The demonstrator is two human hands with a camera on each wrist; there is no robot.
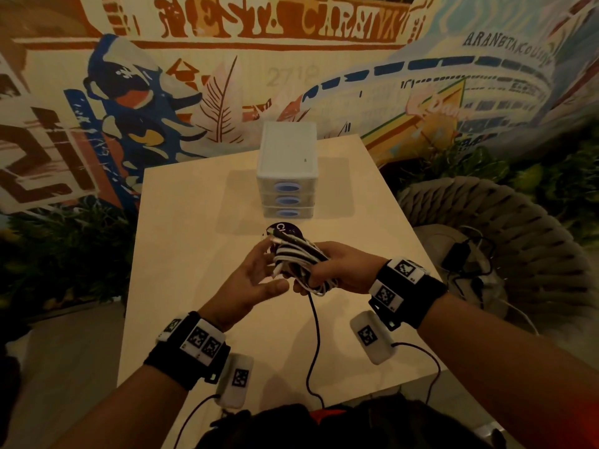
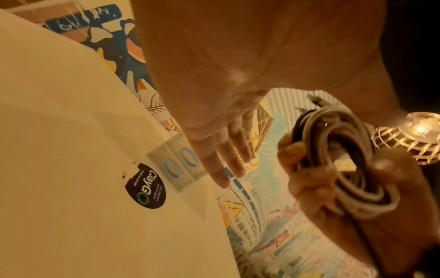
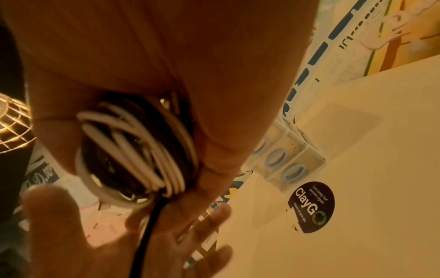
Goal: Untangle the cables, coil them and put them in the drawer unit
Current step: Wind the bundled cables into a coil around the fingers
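Observation:
A coil of white and black cables [image 1: 299,259] is held above the table in front of me. My right hand [image 1: 327,270] grips it, with fingers and thumb curled round the loops [image 3: 135,150]. One black cable end [image 1: 316,335] hangs from the coil down to the near table edge. My left hand [image 1: 259,273] is open just left of the coil, its fingers [image 2: 221,161] straight and holding nothing. In the left wrist view the coil [image 2: 345,159] sits in the right hand. The white drawer unit [image 1: 287,166] stands at the table's far end, its three blue-handled drawers closed.
A round black ClayGo sticker [image 3: 310,206] lies on the pale table [image 1: 181,286] just before the drawer unit. A woven chair [image 1: 505,228] at the right holds a black adapter [image 1: 457,257] and wires. Plants and a painted wall surround the table.

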